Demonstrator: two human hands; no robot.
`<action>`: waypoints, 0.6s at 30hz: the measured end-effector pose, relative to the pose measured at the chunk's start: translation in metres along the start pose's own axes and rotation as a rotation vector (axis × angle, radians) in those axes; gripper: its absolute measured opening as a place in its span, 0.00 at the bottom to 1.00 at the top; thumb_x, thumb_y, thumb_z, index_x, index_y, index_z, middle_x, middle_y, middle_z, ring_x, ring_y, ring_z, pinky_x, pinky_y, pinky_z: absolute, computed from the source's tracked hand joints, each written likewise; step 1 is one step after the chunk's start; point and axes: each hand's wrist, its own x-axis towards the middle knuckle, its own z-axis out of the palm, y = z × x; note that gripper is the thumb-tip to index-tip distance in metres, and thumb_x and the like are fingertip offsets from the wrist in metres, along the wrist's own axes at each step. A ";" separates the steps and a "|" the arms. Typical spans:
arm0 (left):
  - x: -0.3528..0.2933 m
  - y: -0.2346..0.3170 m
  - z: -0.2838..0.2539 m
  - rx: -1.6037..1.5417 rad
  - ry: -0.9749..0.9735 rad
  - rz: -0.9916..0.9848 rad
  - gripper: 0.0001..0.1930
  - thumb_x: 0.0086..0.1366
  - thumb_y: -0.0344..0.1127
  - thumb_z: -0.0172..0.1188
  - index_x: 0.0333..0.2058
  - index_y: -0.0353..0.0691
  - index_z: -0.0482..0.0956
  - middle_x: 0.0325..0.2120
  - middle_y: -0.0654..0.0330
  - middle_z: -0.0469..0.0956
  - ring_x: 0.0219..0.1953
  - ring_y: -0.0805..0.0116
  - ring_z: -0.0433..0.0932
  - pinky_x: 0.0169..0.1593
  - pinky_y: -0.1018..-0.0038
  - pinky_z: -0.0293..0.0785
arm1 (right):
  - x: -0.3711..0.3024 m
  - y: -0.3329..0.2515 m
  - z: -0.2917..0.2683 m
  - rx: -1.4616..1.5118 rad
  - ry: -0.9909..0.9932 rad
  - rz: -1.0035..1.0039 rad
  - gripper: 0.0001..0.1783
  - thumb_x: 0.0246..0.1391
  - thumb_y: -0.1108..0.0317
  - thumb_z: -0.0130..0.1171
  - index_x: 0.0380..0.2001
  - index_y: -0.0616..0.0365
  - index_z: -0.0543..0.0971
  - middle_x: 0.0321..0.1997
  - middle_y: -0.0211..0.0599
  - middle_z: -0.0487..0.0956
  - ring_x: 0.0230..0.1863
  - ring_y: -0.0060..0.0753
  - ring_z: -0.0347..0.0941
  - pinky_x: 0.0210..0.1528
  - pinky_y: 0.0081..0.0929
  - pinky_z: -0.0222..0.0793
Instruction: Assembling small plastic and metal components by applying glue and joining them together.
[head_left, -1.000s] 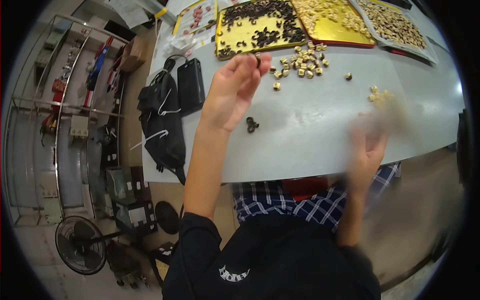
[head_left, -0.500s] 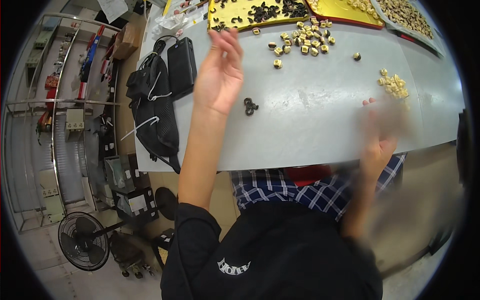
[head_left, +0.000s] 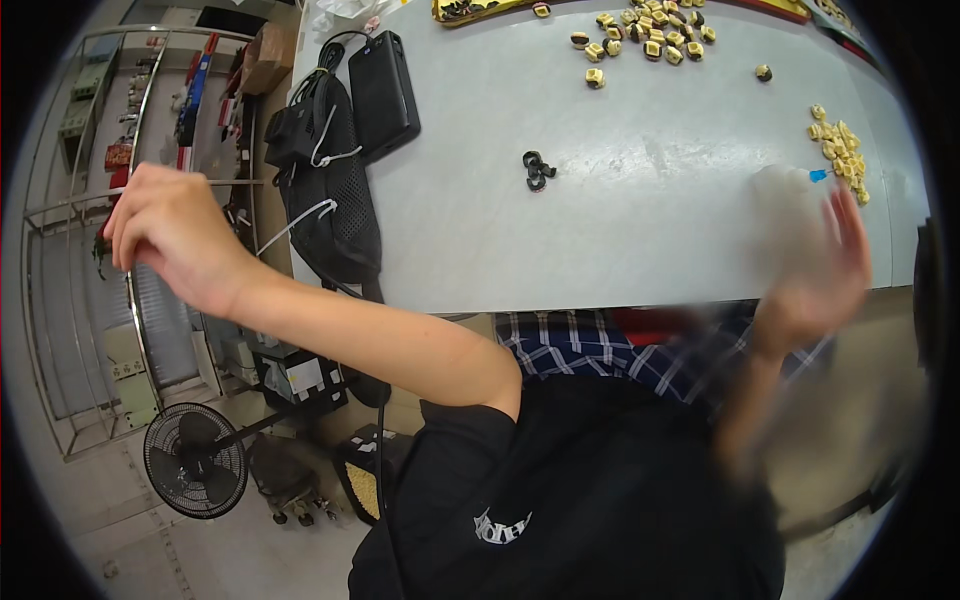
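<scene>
My left hand (head_left: 175, 235) is raised past the table's left side, its fingers loosely bent and nothing visible in them. Low over the right side of the table is my right hand (head_left: 820, 285), with its fingers upward. A grey blur covers part of it, so what it holds, if anything, is hidden. A small blue piece (head_left: 818, 175) shows above the blur. Beside those fingers lies a heap of small cream-coloured pieces (head_left: 842, 145). Several black curved pieces (head_left: 538, 170) sit mid-table, and cream-and-black assembled pieces (head_left: 653, 48) are scattered farther back.
A black box-shaped device (head_left: 384, 95) and a black mesh pouch (head_left: 335, 190) with cords lie on the left of the grey table (head_left: 620, 240). A yellow tray (head_left: 485, 8) is at the far edge. Beyond the table's left stand a metal rack (head_left: 140, 330) and a fan (head_left: 195, 460).
My left hand has swung left, from above the table to beyond its left side, and its fingers have bent. My right hand has shifted right. The whole view has shifted.
</scene>
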 end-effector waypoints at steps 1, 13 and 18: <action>-0.004 0.000 0.002 0.007 -0.008 0.011 0.09 0.47 0.17 0.57 0.28 0.32 0.70 0.22 0.57 0.71 0.22 0.71 0.74 0.16 0.77 0.76 | -0.012 -0.002 -0.005 0.024 0.071 -0.029 0.20 0.51 0.83 0.50 0.49 0.71 0.63 0.50 0.53 0.70 0.49 0.39 0.70 0.54 0.34 0.65; -0.032 -0.045 -0.006 0.139 -0.001 0.028 0.08 0.48 0.17 0.57 0.27 0.33 0.69 0.22 0.57 0.71 0.21 0.72 0.73 0.17 0.77 0.77 | -0.087 -0.110 0.048 0.959 -1.031 0.484 0.34 0.50 0.60 0.59 0.56 0.68 0.62 0.60 0.63 0.60 0.59 0.54 0.62 0.55 0.42 0.64; -0.041 -0.050 -0.001 0.183 -0.008 0.055 0.08 0.49 0.17 0.56 0.27 0.33 0.69 0.21 0.57 0.71 0.21 0.72 0.73 0.18 0.77 0.77 | -0.068 -0.124 0.052 0.951 -0.915 0.432 0.37 0.48 0.62 0.60 0.58 0.66 0.60 0.62 0.59 0.59 0.59 0.55 0.61 0.54 0.39 0.65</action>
